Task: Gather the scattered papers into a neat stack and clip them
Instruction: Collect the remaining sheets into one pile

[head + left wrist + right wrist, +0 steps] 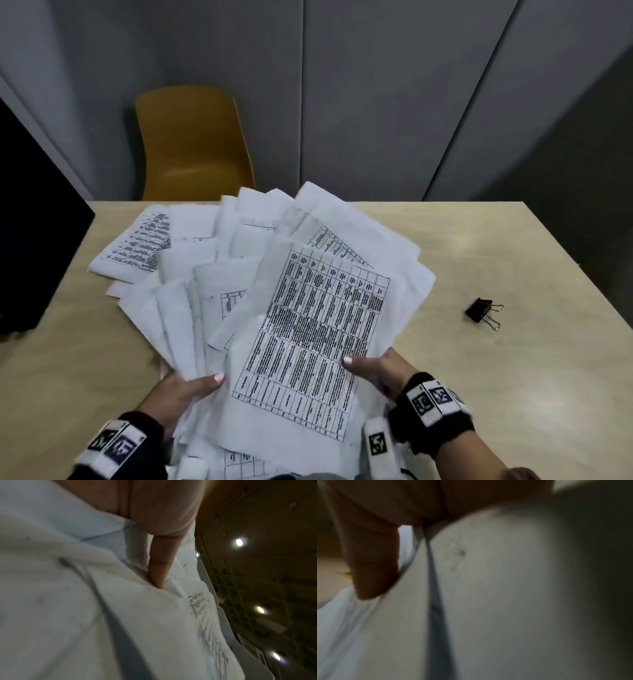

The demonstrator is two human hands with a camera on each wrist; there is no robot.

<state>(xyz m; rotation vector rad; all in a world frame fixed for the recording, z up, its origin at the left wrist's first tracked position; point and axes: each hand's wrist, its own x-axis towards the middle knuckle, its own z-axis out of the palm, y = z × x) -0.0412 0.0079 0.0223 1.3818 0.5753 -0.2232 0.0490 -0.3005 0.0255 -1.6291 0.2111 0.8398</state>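
A loose, fanned bundle of printed white papers (pixel 308 308) is raised off the beige table (pixel 479 246), its near end tilted toward me. My left hand (pixel 191 387) grips its lower left edge, thumb on top. My right hand (pixel 373 366) pinches the lower right edge of the top table-printed sheet, thumb on top. More sheets (pixel 137 246) lie flat at the table's far left. A black binder clip (pixel 481 310) lies on the table to the right, apart from both hands. In the left wrist view a finger (pixel 159 566) presses into the papers (pixel 120 615). The right wrist view is blurred, with papers (pixel 488 588) filling it.
A mustard-yellow chair (pixel 191 144) stands behind the table's far edge. A dark monitor-like panel (pixel 34 240) sits at the left edge. Grey cabinet doors (pixel 376 102) form the background. Bare tabletop shows around the binder clip on the right.
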